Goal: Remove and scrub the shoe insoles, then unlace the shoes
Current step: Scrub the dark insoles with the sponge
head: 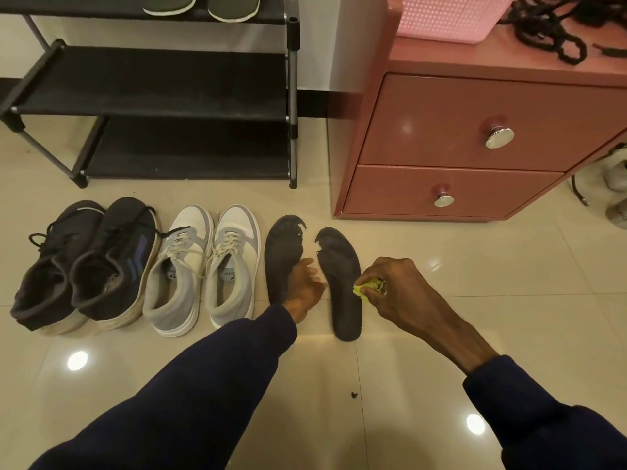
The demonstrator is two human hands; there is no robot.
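Insoles lie flat and side by side on the glossy tiled floor (475, 300), to the right of the shoes and in front of the pink dresser (441, 130), where both faces are open to the scrubbing pass. The left insole (279, 252) is dark and matte, with a worn, ragged toe edge; the right insole (341, 266) shows similar tearing at the toe. The left hand (303, 288) rests on the inner edge of the left insole with fingers bent, probably to steady it; whether they grip it cannot be determined. The right hand (393, 286) has its fingers closed tightly around a small yellow cloth (364, 288), bunched at the outer edge of the right insole, a hold that suits firm rubbing. The black sneakers (84, 262) and the white and grey sneakers (203, 266) stand in a row with heels toward the person, laced, so unlacing appears not yet done. Loose black laces (549, 32) lie on the dresser top.
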